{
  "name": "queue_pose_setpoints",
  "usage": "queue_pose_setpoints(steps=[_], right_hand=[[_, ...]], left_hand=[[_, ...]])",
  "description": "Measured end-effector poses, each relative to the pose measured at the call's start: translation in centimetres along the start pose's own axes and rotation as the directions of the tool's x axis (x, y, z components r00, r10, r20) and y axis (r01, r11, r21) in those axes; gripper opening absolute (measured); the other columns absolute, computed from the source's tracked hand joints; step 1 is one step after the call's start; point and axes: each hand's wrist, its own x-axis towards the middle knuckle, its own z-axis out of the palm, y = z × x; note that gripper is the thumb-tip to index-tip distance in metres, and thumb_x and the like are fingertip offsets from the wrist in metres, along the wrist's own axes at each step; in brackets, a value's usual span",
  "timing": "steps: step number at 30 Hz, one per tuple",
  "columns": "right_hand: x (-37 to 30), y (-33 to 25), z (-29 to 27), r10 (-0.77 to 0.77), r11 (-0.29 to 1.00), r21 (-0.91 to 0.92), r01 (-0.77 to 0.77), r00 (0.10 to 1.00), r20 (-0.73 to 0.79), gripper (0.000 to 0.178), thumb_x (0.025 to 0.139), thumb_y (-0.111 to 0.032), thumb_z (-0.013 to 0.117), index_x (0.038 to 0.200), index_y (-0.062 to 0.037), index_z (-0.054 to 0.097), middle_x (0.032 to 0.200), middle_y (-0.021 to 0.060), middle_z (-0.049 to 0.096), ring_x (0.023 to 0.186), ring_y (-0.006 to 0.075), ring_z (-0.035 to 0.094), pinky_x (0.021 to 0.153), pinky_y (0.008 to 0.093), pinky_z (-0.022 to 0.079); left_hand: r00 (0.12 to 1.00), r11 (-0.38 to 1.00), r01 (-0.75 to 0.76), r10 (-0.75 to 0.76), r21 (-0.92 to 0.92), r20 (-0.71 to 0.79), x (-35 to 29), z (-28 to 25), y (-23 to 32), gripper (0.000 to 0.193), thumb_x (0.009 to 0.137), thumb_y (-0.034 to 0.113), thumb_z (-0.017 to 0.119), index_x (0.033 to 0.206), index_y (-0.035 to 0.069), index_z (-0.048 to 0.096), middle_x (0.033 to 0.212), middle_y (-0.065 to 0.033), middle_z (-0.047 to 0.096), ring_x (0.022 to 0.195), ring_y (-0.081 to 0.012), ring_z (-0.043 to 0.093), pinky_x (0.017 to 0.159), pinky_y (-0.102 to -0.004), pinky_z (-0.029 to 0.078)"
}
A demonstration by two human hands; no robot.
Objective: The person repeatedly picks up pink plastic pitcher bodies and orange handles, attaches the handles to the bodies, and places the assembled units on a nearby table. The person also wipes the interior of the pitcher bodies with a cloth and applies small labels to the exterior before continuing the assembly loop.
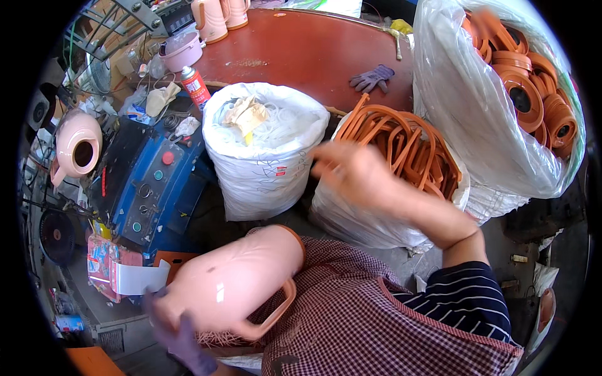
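A pink thermos jug (235,276) with a loop handle and an orange-brown rim lies tilted across my lap. My left hand (182,348), in a purple-grey glove, is closed around its lower-left end. My right hand (351,169) is bare and smeared by motion. It hovers over the near-left edge of a white sack full of orange plastic handle strips (401,138); I cannot tell whether it holds anything. Just left of that hand stands a white sack (263,169) with clear rings and a crumpled cream glove on top.
A large plastic-lined bag (451,81) of orange round parts stands at right. Behind is a red-brown table (288,56) with a purple glove (372,78). To my left are a blue control box (157,182), a spray can (195,88) and another pink jug (78,144).
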Motion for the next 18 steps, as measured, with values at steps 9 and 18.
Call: queue_pose_setpoints(steps=[9, 18], right_hand=[[5.0, 17.1, -8.1, 0.499, 0.699, -0.697, -0.158, 0.807, 0.317, 0.024, 0.081, -0.021, 0.06, 0.091, 0.0002, 0.064, 0.096, 0.0225, 0.066, 0.094, 0.0397, 0.062, 0.083, 0.047, 0.05], [6.4, 5.6, -17.6, -0.002, 0.531, -0.813, -0.238, 0.959, -0.282, 0.028, 0.092, -0.025, 0.056, 0.116, -0.0102, 0.057, 0.078, 0.0147, 0.067, 0.069, 0.0253, 0.067, 0.057, 0.0385, 0.054]], left_hand=[[0.954, 0.979, -0.202, 0.189, 0.035, 0.232, 1.7, 2.9, 0.7, 0.09, 0.072, 0.033, 0.065, 0.146, -0.002, 0.029, 0.13, -0.0206, 0.049, 0.12, -0.0314, 0.05, 0.101, -0.0417, 0.041], [0.976, 0.982, -0.174, 0.181, 0.067, -0.117, 1.2, 3.1, 0.9, 0.092, 0.073, 0.039, 0.067, 0.145, -0.003, 0.031, 0.131, -0.0238, 0.05, 0.116, -0.0327, 0.053, 0.095, -0.0434, 0.046]])
